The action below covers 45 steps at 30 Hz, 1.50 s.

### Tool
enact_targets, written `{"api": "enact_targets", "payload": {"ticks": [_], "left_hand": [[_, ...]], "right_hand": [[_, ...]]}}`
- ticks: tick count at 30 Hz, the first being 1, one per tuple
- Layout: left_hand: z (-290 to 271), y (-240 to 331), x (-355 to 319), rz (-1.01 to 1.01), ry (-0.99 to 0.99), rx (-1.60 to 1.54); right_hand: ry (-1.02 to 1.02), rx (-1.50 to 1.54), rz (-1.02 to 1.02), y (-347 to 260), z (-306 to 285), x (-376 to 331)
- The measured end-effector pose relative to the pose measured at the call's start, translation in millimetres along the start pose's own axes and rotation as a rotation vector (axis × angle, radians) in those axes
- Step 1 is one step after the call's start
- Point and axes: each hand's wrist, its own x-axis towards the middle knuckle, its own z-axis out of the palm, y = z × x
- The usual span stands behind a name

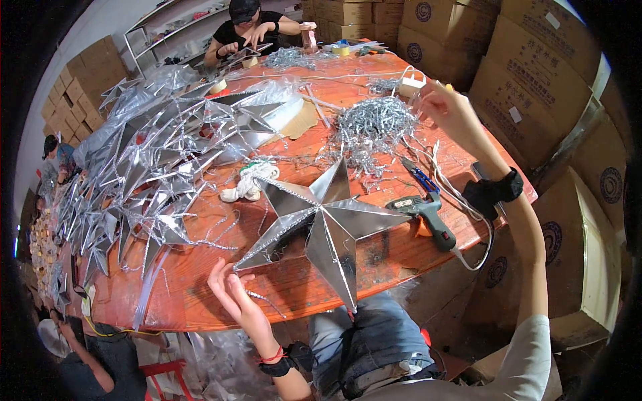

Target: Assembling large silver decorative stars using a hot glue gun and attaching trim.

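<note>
A silver five-pointed star (332,245) lies face up at the near side of the table, its lowest point reaching past the edge. Beaded silver trim runs along its left arms. My left hand (239,299) has thumb and fingers at the star's lower left tip, where a short length of trim dangles. My right hand (447,109) is raised at the far right, over the edge of a heap of silver tinsel trim (376,123). Its fingers are bent together, and anything thin between them is too small to make out. A green glue gun (428,217) rests against the star's right point.
Many silver stars (160,160) are piled on the left. A white glove (249,182) and blue-handled pliers (420,175) lie beyond the star. A white cord (461,194) loops along the right. Cardboard boxes (535,80) stack beside the table (287,294); a co-worker (251,30) sits opposite.
</note>
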Motion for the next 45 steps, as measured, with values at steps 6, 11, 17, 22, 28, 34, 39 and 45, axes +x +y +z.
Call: {"api": "enact_targets", "payload": {"ticks": [6, 11, 17, 22, 28, 34, 39, 45], "left_hand": [[16, 4, -3, 0.014, -0.043, -0.062], [17, 0, -6, 0.018, -0.023, -0.068], [3, 3, -25, 0.274, 0.207, 0.097], [-12, 67, -52, 0.726, 0.346, -0.107], [56, 102, -76, 0.404, -1.201, -0.034], [52, 95, -103, -0.071, -1.275, -0.19], [51, 93, -101, -0.094, -1.242, -0.094], [33, 90, -90, -0.096, -1.277, 0.006]], "right_hand": [[0.178, 0.078, -0.115, -35, -65, -9], [0.298, -0.044, -0.046, -93, -73, -55], [0.037, 0.076, 0.106, -161, -65, -134], [-0.497, 0.136, 0.026, -156, -42, -155], [-0.741, -0.018, 0.026, -146, -39, -164], [-0.757, 0.066, 0.017, -151, -33, -167], [-0.781, 0.054, 0.059, -148, -33, -168], [-0.735, 0.116, 0.11, -138, -37, -166]]}}
